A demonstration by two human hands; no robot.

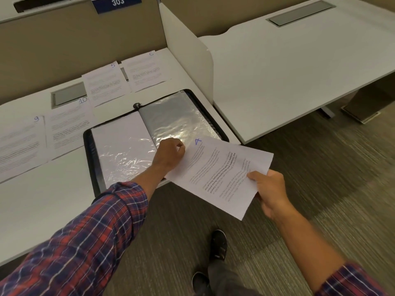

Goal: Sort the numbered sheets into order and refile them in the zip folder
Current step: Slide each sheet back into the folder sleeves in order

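The black zip folder [94, 159] lies open on the white desk [42, 201], showing clear plastic sleeves. My right hand [270, 192] grips the lower right edge of the sheet marked 4 [220, 174], held over the desk's front corner. My left hand [170, 153] pinches that sheet's upper left corner at the bottom edge of the folder's right sleeve [177, 118]. Sheets 5 [105, 83] and 6 [147, 70] lie behind the folder; sheets 9 [20, 144] and 10 [68, 127] lie to its left.
A white divider panel [188, 50] stands right of the folder, with a second white desk [299, 67] beyond it. A grey cable hatch [68, 96] is set in the desk. My shoes [218, 246] stand on the carpet below.
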